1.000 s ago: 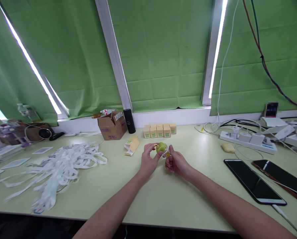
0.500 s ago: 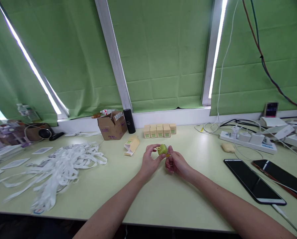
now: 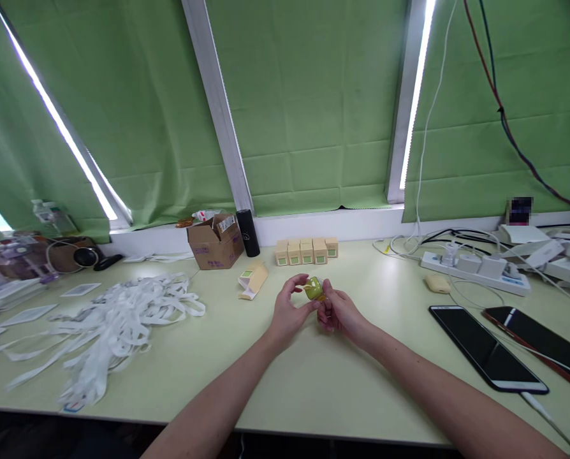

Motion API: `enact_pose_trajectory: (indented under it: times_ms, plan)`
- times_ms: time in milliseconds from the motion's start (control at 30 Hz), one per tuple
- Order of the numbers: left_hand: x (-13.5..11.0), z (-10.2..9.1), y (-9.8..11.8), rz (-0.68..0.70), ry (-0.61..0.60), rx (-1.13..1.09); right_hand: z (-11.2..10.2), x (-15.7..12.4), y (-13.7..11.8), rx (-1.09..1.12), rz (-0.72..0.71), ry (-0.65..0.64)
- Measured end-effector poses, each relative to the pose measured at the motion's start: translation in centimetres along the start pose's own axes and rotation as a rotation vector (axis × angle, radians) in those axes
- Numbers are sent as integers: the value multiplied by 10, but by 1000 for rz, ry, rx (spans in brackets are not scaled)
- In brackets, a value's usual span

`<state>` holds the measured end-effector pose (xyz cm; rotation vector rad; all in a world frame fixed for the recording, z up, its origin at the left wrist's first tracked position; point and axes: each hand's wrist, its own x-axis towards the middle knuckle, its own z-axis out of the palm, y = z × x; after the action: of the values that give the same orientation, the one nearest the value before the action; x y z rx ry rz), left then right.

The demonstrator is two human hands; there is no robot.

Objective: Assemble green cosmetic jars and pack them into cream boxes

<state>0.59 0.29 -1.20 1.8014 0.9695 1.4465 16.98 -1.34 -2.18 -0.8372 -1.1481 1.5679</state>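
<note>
Both my hands meet over the middle of the pale green table [image 3: 314,376]. Between them is a small round green object [image 3: 313,289] with a yellowish part. My left hand [image 3: 287,310] curls around its left side, thumb and fingers pinching it. My right hand [image 3: 338,310] closes on its right and lower side. An opened beige carton [image 3: 253,280] lies just to the left of my hands. A row of several small beige boxes [image 3: 306,250] with green labels stands behind them.
A heap of white lanyards [image 3: 113,325] covers the left of the table. A brown cardboard box [image 3: 215,241] and a black cylinder [image 3: 247,233] stand at the back. Two dark tablets [image 3: 488,347] lie on the right, behind them a power strip [image 3: 476,269] with cables.
The green object has been turned slightly between my fingers and sits a little lower and nearer my right hand. My hands have drawn closer together.
</note>
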Motion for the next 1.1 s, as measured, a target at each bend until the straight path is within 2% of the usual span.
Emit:
enact_pose_trajectory:
  times_ms: [167, 300, 367, 467, 567, 700, 967, 1100]
  plan:
    - [0, 1, 0, -19, 5, -49, -1, 1, -1, -16, 9, 6]
    - [1, 0, -4, -36, 26, -78, -6, 2, -3, -172, -27, 75]
    - [2, -1, -7, -41, 37, -88, -9, 1, -5, -313, -161, 170]
    - [3, -3, -11, -55, 52, -80, -12, -3, -9, -508, -434, 277]
    - [4, -3, -12, -51, 45, -54, -11, -6, -11, -602, -580, 214]
    - [3, -3, -11, -38, 30, -18, -8, -7, -10, -614, -592, 98]
    - [4, -2, -7, -51, 35, 46, -11, -3, -6, -572, -559, 103]
    - [4, -1, -7, -110, 49, 77, -13, 1, 4, -567, -577, 123]
